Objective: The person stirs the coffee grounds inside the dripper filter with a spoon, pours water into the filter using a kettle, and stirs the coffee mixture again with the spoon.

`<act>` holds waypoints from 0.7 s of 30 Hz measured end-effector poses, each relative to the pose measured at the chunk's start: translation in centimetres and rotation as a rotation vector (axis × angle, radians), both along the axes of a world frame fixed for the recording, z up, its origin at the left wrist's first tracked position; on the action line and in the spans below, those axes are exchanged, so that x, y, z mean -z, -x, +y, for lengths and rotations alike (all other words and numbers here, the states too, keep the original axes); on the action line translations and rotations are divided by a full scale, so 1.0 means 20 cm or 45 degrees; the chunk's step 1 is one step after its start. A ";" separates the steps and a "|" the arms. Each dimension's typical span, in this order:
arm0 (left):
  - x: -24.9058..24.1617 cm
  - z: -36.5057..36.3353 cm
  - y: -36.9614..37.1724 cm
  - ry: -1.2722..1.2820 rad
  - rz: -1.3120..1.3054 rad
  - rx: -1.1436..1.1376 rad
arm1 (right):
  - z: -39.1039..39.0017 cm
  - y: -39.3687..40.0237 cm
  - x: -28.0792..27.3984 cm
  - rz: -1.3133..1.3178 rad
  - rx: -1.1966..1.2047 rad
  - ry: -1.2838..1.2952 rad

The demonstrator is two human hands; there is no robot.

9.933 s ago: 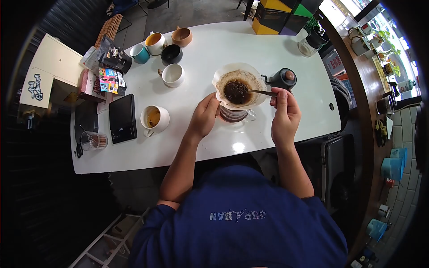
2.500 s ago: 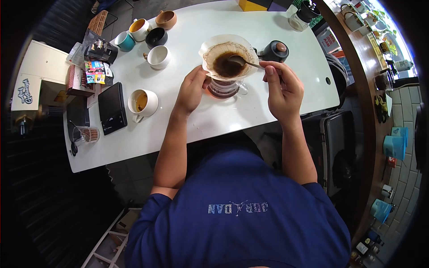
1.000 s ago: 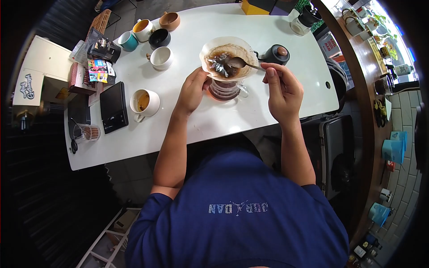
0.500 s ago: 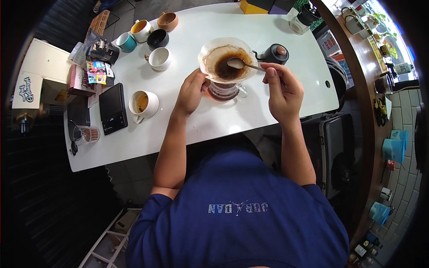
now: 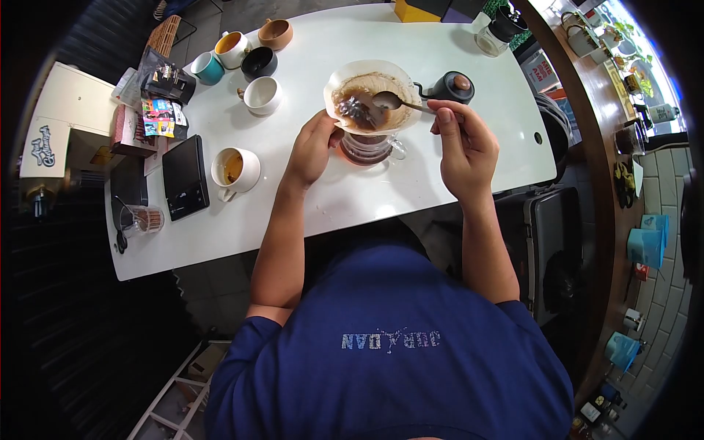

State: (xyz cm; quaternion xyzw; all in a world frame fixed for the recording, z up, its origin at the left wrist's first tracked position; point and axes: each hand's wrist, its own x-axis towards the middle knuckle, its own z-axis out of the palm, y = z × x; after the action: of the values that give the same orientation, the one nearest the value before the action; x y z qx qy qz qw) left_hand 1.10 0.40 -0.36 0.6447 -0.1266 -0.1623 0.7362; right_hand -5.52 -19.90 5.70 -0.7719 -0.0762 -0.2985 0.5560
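Note:
My left hand (image 5: 312, 150) is closed at the left edge of a coffee dripper, which is mostly hidden by its white paper filter (image 5: 336, 75). Wet brown coffee (image 5: 356, 110) lies inside the filter, shiny on its left side. Between the thumb and fingers of my right hand (image 5: 469, 147) is the handle of a metal spoon (image 5: 387, 101). The spoon's bowl is over the coffee, inside the filter. A glass server (image 5: 364, 150) with reddish-brown liquid stands under the dripper. Just behind my right hand sits a dark kettle (image 5: 447, 89).
Several cups stand at the back left, among them a white cup (image 5: 262, 96). A mug (image 5: 236, 172) with amber liquid is nearer, beside a black tablet-like device (image 5: 185, 178). A hand grinder (image 5: 499, 33) is at the back right of the white table (image 5: 323, 216).
The spoon's bowl has tilted, and the coffee surface has shifted left and become shiny and rippled. Both hands have stayed nearly in place.

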 end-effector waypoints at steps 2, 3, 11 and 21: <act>-0.02 -0.01 0.01 0.007 0.006 -0.002 | 0.00 0.00 0.00 0.004 -0.007 -0.012; -0.03 -0.01 0.01 0.001 0.016 -0.005 | 0.00 0.00 -0.01 0.008 -0.002 -0.011; -0.01 0.00 0.00 -0.017 -0.026 -0.010 | -0.01 0.01 -0.01 -0.016 0.010 0.016; 0.00 0.00 0.01 -0.017 -0.022 -0.012 | -0.02 0.03 -0.01 0.009 0.022 -0.032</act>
State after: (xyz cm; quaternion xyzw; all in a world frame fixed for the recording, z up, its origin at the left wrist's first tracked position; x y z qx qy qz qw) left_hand 0.95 0.32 -0.28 0.6517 -0.1286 -0.1542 0.7314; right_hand -6.07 -20.24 5.92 -0.7666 -0.0638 -0.3015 0.5633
